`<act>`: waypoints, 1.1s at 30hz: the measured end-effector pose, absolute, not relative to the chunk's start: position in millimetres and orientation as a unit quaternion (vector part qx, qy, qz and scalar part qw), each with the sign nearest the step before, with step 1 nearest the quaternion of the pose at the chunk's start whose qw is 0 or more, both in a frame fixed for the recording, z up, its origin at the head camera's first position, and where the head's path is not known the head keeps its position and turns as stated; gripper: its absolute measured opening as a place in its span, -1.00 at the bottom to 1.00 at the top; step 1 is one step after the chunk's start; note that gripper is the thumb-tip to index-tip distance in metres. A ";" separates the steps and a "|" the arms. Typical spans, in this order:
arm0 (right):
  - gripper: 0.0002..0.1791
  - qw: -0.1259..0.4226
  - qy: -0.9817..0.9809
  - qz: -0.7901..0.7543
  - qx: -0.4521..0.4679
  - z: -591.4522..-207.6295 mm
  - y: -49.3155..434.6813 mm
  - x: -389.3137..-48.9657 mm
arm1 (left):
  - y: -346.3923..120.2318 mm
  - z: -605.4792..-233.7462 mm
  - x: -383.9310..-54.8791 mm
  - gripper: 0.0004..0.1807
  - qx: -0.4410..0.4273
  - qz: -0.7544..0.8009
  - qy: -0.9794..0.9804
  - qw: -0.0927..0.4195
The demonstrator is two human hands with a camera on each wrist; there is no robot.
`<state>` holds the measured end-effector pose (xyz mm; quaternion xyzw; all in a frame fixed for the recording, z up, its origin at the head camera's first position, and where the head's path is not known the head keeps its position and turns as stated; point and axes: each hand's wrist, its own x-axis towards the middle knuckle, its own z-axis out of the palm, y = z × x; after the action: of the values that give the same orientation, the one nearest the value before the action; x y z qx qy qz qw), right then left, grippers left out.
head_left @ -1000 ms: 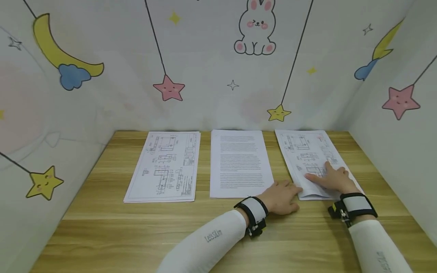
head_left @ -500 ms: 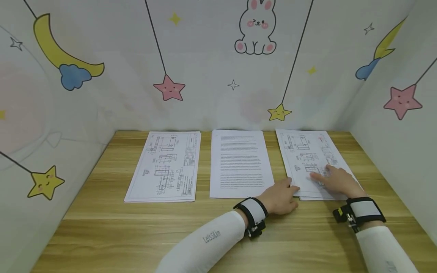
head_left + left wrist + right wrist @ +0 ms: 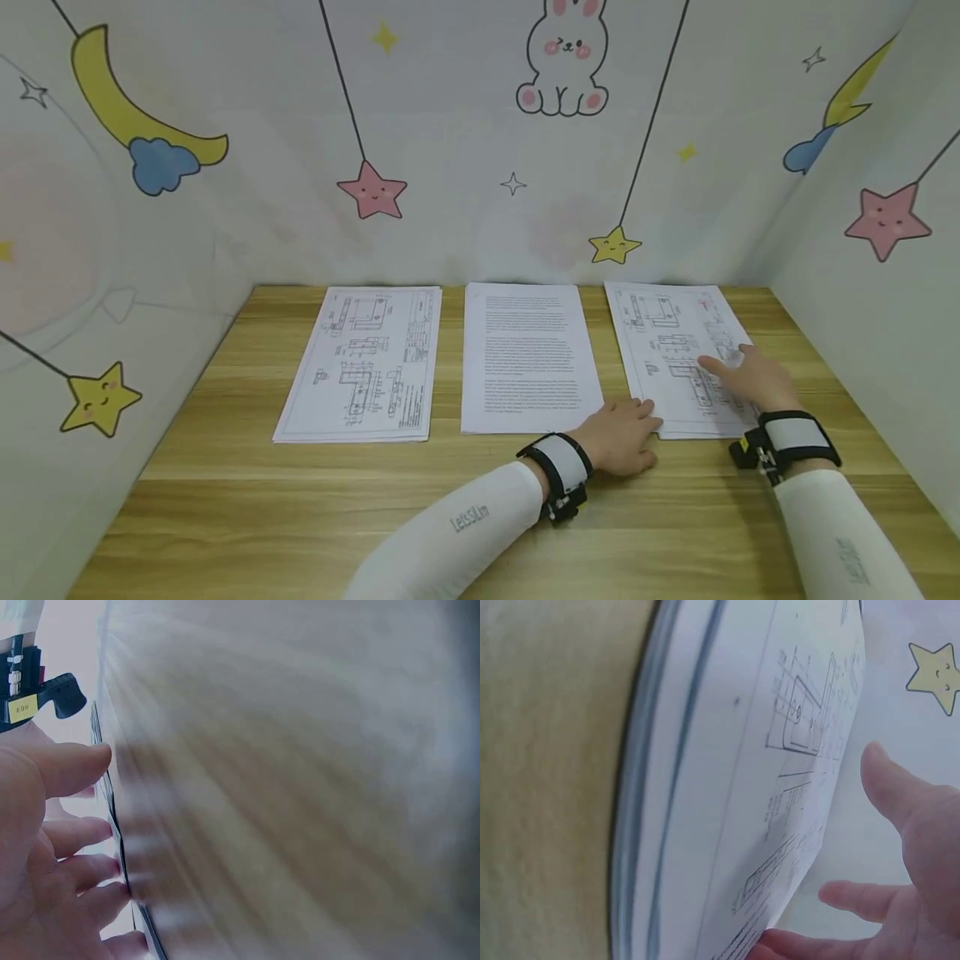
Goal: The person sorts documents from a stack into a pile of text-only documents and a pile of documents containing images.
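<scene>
Rightmost drawings (image 3: 672, 354) lie near text pages (image 3: 528, 358), left hand (image 3: 617, 437) between, right hand (image 3: 756, 379) over, both outspread, empty.

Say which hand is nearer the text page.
Left. The left hand is at the near right corner of the text page; the right hand is farther, at the right side of the rightmost drawing.

Right hand (image 3: 924, 896) at edge of stacked drawing sheets (image 3: 712, 802), wooden tabletop (image 3: 547, 787), yellow star (image 3: 934, 678)

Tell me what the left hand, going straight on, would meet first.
The rightmost paper stack, most likely: the left hand seems to reach its near left corner, though contact is unclear.
</scene>
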<state>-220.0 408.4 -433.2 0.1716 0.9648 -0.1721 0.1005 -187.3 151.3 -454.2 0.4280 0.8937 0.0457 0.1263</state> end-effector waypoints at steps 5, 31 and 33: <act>0.19 0.107 0.960 -0.173 0.195 -430.2 413.2 -227.8 | 152.8 -454.1 -188.7 -0.36 0.427 0.042 0.893 0.138; 0.13 0.086 0.947 -0.122 0.285 -432.1 405.6 -239.5 | 157.4 -449.3 -186.9 -0.35 0.425 0.023 0.893 0.145; 0.10 0.079 0.948 -0.114 0.288 -432.4 403.9 -239.1 | 157.7 -450.3 -186.9 -0.35 0.424 0.024 0.894 0.144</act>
<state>-239.1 403.9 -432.4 0.2875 0.9477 -0.1142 0.0787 -186.9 157.7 -450.3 0.4239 0.8939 0.0239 0.1437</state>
